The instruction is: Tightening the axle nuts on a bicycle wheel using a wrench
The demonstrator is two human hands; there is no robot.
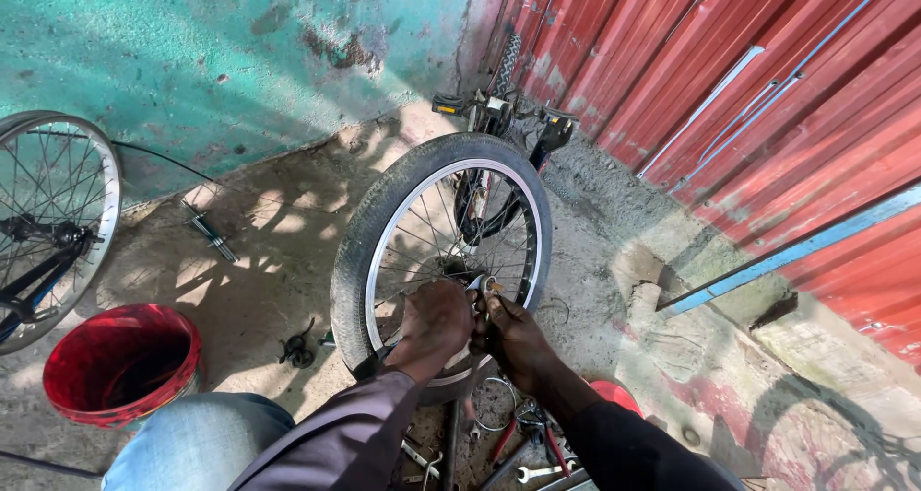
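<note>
A bicycle wheel with a black tyre and silver rim stands upright in front of me on the concrete ground. Both hands meet at its hub. My left hand is closed over the hub area. My right hand grips a silver spanner whose head sits at the axle. The hub itself is mostly hidden behind my fingers. An upturned bicycle frame with pedals stands just behind the wheel.
A red bucket sits at the left near my knee. Another spoked wheel leans at the far left. Loose spanners and pliers lie on the ground below my hands. A red corrugated metal wall runs along the right.
</note>
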